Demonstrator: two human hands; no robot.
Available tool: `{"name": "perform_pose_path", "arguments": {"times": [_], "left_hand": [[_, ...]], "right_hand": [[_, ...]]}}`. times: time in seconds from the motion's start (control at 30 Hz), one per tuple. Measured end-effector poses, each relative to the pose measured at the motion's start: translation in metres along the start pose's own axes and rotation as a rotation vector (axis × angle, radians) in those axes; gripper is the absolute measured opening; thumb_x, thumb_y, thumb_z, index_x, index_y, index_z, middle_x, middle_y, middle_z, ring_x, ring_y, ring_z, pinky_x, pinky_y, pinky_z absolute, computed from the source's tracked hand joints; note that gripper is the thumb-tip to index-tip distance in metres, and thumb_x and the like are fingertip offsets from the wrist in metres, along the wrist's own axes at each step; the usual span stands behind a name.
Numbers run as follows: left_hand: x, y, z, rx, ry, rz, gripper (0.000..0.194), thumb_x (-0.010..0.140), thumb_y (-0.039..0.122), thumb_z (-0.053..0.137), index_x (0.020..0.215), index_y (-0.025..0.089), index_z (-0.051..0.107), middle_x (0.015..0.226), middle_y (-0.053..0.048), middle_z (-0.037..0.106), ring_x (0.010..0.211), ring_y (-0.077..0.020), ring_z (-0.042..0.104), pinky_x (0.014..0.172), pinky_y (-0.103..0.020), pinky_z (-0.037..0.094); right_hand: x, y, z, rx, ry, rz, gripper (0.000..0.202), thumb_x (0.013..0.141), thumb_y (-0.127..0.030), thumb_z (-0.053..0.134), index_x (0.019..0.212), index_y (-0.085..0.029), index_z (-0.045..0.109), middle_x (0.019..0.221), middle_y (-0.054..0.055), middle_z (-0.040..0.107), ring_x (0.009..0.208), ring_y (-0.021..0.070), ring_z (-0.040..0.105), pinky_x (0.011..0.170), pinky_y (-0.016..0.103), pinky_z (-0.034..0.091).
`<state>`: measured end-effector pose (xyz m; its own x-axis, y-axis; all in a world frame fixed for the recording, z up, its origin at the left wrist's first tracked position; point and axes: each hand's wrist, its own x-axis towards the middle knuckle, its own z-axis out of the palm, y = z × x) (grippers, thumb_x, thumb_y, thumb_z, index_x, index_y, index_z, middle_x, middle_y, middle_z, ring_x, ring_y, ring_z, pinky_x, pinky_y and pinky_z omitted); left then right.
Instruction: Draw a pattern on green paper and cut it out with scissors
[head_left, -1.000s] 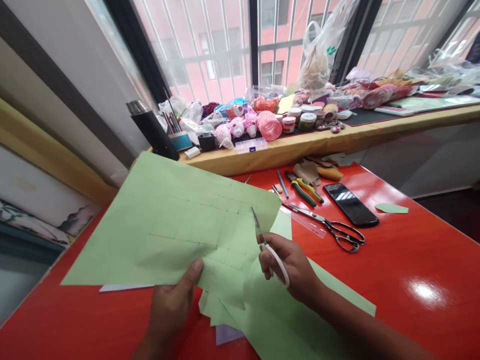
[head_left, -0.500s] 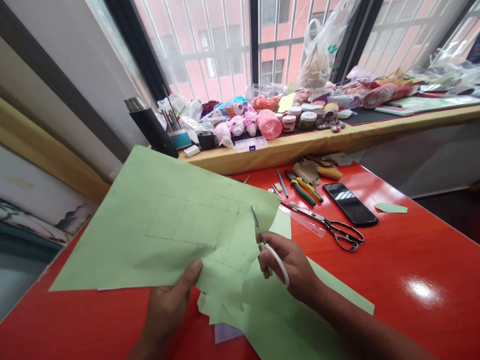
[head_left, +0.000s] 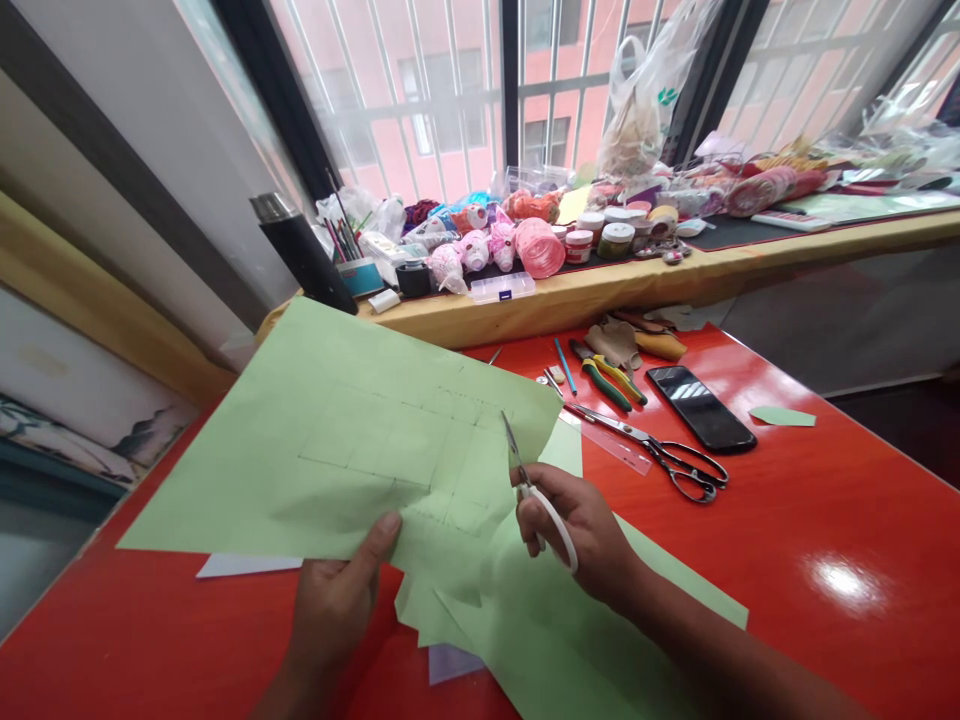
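A large sheet of green paper (head_left: 247, 420) with pencilled lines and a grid is held up above the red table. My left hand (head_left: 337, 590) pinches its lower edge, thumb on top and the fingers underneath. My right hand (head_left: 585, 530) grips small scissors (head_left: 551, 520) with white handles, fingers through the loops. Their blades point up and away from me and lie at a cut in the sheet's right part. Further green paper (head_left: 600, 640) lies below my right hand and forearm, and a purplish piece (head_left: 454, 663) shows under it.
On the red table (head_left: 825, 520) to the right lie large black-handled scissors (head_left: 652, 445), a phone (head_left: 701, 408), pliers (head_left: 611, 375), a blue pencil (head_left: 565, 366) and a green paper scrap (head_left: 782, 416). A black flask (head_left: 304, 250) and craft jars (head_left: 615, 243) stand on the sill.
The left part of the green sheet has swung slightly up and to the right, uncovering more white paper below it. My right hand and the scissors have hardly moved.
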<state>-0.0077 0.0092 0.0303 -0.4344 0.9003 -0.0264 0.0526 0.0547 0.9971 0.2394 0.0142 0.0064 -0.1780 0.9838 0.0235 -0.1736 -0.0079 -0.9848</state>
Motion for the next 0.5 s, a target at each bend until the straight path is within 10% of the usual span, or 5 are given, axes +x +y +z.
{"name": "perform_pose_path", "arguments": {"times": [0.5], "left_hand": [[-0.005,-0.006,-0.014,0.123,-0.028,-0.06,0.06,0.073,0.05,0.093,0.042,0.027,0.046,0.043,0.003,0.046,0.051,-0.0203,0.061,0.055,-0.035,0.062]], "right_hand": [[0.0,0.002,-0.001,-0.024,-0.029,-0.01,0.064,0.093,-0.075,0.076,0.119,-0.016,0.075,0.069,-0.003,0.06,0.055,0.0141,0.057,0.056,0.029,0.05]]}}
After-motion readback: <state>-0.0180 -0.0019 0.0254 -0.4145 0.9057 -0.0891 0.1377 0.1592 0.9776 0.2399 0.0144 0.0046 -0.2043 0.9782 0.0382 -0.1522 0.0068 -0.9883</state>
